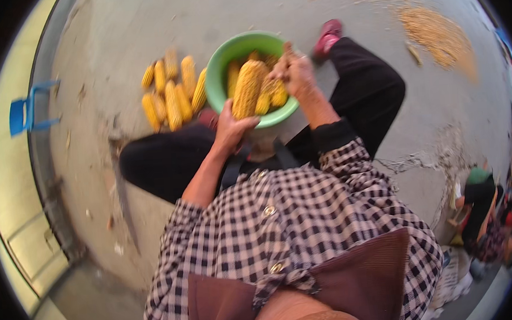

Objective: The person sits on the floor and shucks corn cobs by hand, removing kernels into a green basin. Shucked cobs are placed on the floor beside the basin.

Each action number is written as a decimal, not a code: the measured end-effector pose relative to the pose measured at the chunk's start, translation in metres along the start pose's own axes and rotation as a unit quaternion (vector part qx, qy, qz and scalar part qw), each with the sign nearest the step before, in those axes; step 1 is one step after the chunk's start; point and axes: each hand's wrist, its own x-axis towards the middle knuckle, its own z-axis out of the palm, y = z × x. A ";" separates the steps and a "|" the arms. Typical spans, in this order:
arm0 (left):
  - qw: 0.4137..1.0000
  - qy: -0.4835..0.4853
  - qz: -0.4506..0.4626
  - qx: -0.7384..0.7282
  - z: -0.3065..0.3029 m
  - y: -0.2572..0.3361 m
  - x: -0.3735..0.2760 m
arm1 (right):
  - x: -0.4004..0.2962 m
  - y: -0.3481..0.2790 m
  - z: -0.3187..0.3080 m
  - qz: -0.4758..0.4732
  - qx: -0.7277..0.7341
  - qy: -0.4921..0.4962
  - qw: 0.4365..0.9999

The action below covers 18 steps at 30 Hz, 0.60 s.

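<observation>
A thick ear of yellow corn (247, 90) is in my left hand (232, 128), which grips its lower end over a green plastic basin (221, 52). My right hand (297, 71) is at the basin's right side, close to the ear's upper part. Its fingers are bent and blurred, and whether they hold a small thing cannot be made out. Inside the basin lie more corn ears (279, 96), partly hidden by the held ear and my right hand. The basin stands on the concrete floor between my legs.
Several corn ears (172, 105) lie left of the basin. Loose kernels (435, 32) are spread at the upper right, with a single cob (414, 53) beside them. A blue stool (31, 107) stands far left. Another person (483, 207) is at the right edge near a white sack (454, 275).
</observation>
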 end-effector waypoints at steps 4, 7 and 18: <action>0.999 0.028 0.044 -0.003 0.013 -0.011 -0.002 | 0.010 0.008 -0.006 -0.054 -0.054 -0.001 0.997; 0.992 0.064 0.077 0.071 0.011 -0.020 -0.003 | 0.010 0.012 0.002 -0.101 -0.124 0.027 0.987; 0.996 0.048 0.063 0.033 0.026 -0.010 -0.015 | 0.001 0.010 0.001 0.113 -0.014 -0.208 0.971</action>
